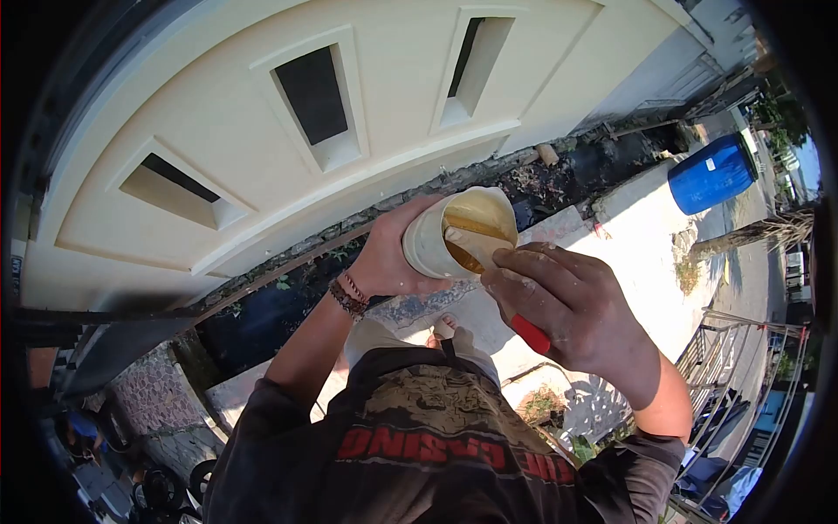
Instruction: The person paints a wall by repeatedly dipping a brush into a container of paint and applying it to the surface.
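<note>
Here, tub [434, 237] (left hand [388, 259]), scraper [476, 247], right hand [572, 304]

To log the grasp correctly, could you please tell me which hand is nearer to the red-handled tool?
Right. The right hand is closed around the red-handled tool, while the left hand is apart from it, gripping the white cup that the tool's tip reaches into.

cream wall [393, 96] ahead, cup [426, 243] before fingers [534, 272], right open
</note>
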The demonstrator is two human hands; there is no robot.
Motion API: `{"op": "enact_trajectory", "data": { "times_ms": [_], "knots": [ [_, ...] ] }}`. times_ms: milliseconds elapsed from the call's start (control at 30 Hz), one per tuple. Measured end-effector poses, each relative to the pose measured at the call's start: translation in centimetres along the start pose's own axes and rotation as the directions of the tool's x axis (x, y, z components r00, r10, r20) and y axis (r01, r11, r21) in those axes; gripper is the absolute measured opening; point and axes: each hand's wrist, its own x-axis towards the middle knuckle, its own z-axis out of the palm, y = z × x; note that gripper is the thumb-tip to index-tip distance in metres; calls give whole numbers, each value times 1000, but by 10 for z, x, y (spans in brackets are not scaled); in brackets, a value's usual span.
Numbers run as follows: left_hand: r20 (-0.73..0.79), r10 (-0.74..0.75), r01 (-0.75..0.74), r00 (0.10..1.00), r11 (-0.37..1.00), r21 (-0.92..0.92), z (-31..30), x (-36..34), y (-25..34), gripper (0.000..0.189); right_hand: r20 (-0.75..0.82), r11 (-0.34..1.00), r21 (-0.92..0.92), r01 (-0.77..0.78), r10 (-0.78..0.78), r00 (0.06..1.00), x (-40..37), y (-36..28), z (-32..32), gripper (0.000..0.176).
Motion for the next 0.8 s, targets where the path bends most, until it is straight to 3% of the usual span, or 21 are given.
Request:
{"op": "enact_trajectory", "data": {
  "times_ms": [300,433,467,500,567,633,700,733,800],
  "knots": [
    [97,-131,140,987,985,-97,104,84,-44,92,36,993,-104,-59,63,997,-80,121,-14,35],
    [84,-86,92,993,993,-71,122,129,-70,91,60,986,-33,-162,164,985,-75,164,-27,37],
    [65,-65,70,996,995,-71,128,140,-78,88,19,967,91,-239,238,971,-74,176,-31,39],
    [58,-62,66,996,995,-70,131,155,-87,88,40,913,172,-370,368,929,-70,186,-38,31],
    [13,39,-39,999,999,10,143,171,-101,85,99,661,439,-608,637,764,-70,212,-44,25],
    [3,49,-49,999,999,-1,148,189,-113,81,232,402,592,-698,745,625,-76,245,-43,24],
    [2,108,-108,994,993,38,153,204,-121,78,335,168,713,-681,772,541,-79,271,-41,25],
    [-5,99,-98,995,994,50,155,209,-124,76,339,170,706,-687,771,539,-81,286,-39,25],
    [13,84,-85,996,996,42,159,218,-126,75,405,36,791,-611,718,566,-88,310,-37,26]
  ]
}}
